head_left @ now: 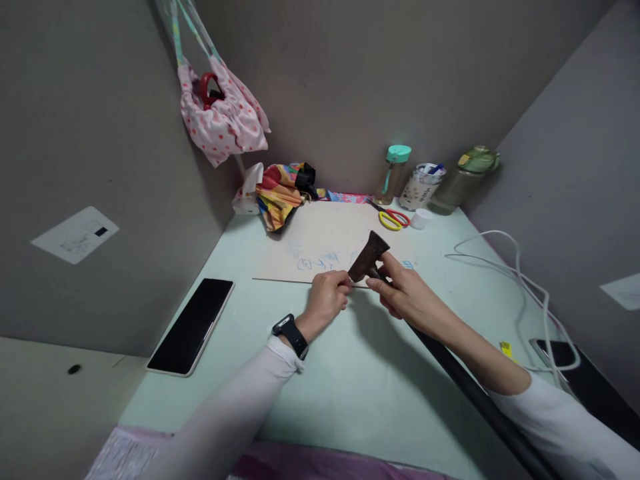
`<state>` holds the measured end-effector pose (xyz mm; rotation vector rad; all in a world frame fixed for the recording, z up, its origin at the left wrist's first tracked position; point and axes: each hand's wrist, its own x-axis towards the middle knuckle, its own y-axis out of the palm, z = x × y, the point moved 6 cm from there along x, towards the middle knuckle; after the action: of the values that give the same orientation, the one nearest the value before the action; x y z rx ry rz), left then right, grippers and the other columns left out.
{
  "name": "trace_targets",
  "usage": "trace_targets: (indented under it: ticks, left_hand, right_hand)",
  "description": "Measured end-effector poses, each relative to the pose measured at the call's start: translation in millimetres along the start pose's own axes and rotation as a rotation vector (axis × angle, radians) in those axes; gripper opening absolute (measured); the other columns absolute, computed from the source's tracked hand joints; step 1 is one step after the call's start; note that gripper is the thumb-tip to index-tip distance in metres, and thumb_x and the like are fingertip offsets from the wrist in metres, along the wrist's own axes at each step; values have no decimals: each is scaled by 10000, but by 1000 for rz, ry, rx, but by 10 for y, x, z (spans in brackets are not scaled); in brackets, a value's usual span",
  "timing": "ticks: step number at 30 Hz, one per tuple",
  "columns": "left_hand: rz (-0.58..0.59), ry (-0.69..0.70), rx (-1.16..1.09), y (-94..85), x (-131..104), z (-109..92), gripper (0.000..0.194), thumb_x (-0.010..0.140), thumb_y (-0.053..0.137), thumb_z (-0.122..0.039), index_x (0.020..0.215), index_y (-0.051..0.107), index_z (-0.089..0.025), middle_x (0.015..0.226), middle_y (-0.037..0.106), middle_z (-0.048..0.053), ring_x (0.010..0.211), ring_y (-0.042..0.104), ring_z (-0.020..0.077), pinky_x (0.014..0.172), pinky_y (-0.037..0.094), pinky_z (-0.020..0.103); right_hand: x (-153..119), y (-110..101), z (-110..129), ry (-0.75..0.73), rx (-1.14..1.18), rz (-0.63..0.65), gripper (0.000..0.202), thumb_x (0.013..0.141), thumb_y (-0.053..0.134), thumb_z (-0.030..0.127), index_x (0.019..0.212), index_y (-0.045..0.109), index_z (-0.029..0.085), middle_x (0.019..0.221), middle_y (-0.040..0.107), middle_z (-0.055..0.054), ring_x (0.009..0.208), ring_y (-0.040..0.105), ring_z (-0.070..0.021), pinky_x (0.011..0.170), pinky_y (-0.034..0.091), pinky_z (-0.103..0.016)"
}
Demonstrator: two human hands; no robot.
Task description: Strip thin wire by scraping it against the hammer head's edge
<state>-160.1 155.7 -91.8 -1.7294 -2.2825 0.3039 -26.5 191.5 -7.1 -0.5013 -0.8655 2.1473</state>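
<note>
My right hand [407, 293] grips a hammer [369, 256] close to its dark, worn metal head, with the long black handle running back under my forearm. The thumb and forefinger sit by the neck of the head. My left hand [329, 298] is closed in a pinch at the near edge of a pale board [335, 230]. Whatever its fingertips hold is too small or hidden to make out. The hammer head is right beside those fingertips; whether they touch, I cannot tell. Blue handwriting shows on the board.
Scissors [391, 219], a white cap [421, 219], a pen cup [419, 189] and two bottles [393, 177] stand or lie at the back right. A colourful cloth [283, 193] lies back left. A tablet [193, 327] is at left, a white cable [530, 280] at right.
</note>
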Motion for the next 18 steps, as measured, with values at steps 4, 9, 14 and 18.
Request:
trace_targets:
  ticks: [4,9,14,18]
  left_hand:
    - [3,13,18,2,1,8,141,710,504,-47,637,567,-150,607,554,-31,468,542,75,425,416,156]
    - [-3,11,33,-3,-4,-20,160,713,478,-37,657,580,-146,619,561,-29,427,516,69,407,416,162]
    - [-4,38,69,-4,-1,-7,148,714,502,-52,647,588,-152,648,585,-13,507,549,84,445,423,160]
    - [-5,47,85,-2,12,15,144,715,511,-56,657,598,-155,641,595,-12,518,548,88,456,417,162]
  right_hand:
    - [-2,-54,4,15,15,-30,211,900,423,407,1014,391,232,685,540,23,464,459,-131,500,310,-271]
    - [25,7,-7,17,20,17,178,882,448,361,990,397,229,708,551,12,480,460,-126,500,317,-268]
    - [19,-56,1,26,18,-3,205,895,436,368,1045,406,232,708,543,14,489,464,-131,494,308,-263]
    - [14,-40,8,35,9,7,196,889,435,353,1035,398,228,721,546,8,479,452,-126,492,307,-265]
